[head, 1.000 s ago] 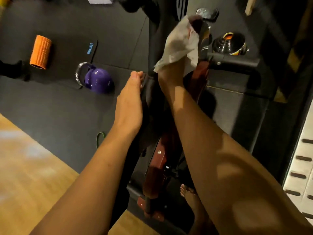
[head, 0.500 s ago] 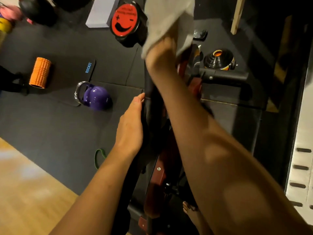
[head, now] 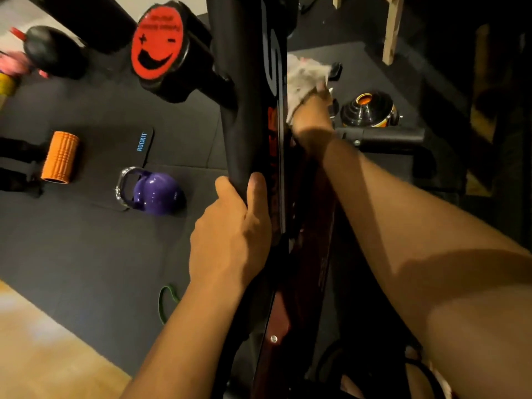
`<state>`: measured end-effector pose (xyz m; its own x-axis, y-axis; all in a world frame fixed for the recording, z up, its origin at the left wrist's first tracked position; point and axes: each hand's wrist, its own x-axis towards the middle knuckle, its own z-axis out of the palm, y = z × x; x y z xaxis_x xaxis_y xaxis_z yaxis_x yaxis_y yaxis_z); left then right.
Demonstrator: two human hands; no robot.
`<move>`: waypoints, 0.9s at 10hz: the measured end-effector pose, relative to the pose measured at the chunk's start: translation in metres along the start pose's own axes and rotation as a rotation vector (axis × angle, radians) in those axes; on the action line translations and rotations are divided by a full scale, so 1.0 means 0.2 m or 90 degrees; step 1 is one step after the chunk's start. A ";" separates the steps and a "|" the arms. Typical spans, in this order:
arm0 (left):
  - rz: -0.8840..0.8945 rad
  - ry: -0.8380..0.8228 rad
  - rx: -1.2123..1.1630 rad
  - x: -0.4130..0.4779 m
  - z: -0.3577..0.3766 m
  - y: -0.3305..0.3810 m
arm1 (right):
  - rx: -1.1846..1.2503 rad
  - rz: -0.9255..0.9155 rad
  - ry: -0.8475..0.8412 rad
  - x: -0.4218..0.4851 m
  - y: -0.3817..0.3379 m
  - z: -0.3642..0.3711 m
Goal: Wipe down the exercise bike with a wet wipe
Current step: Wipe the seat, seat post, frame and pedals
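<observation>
White wet wipe (head: pixel 305 79) bunched in right hand (head: pixel 312 116) grip against exercise bike (head: pixel 247 90) edge; left hand (head: pixel 230 234) clasps frame.

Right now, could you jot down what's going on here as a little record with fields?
Activity: wiping an exercise bike
Left hand: gripping the black bike frame, thumb on top
Right hand: pressing a white wet wipe against the frame's right side
Knob: red resistance knob left of the frame
Floor items: purple kettlebell, orange foam roller, green band
Floor: dark mat, wood at lower left
</observation>
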<state>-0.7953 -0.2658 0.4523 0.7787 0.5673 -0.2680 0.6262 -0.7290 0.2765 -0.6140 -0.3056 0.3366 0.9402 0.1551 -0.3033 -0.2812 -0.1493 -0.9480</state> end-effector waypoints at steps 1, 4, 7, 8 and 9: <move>0.008 0.005 0.010 0.01 0.00 -0.01 | -0.093 -0.148 0.030 0.04 0.07 -0.06; 0.024 0.029 -0.010 0.00 0.00 0.01 | -0.278 -0.222 -0.030 0.18 0.16 -0.09; -0.019 -0.008 -0.024 -0.01 -0.02 0.01 | -0.115 -0.245 0.101 -0.57 0.31 0.06; -0.023 -0.014 -0.028 -0.01 -0.02 0.01 | -0.120 -0.176 0.060 -0.84 0.40 0.09; -0.025 -0.012 -0.042 -0.01 -0.02 0.01 | -0.049 -0.057 0.071 -0.74 0.32 0.05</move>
<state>-0.7950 -0.2662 0.4571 0.7533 0.5866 -0.2974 0.6576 -0.6794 0.3257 -0.7740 -0.3283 0.3200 0.9775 0.0628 -0.2014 -0.1839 -0.2142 -0.9593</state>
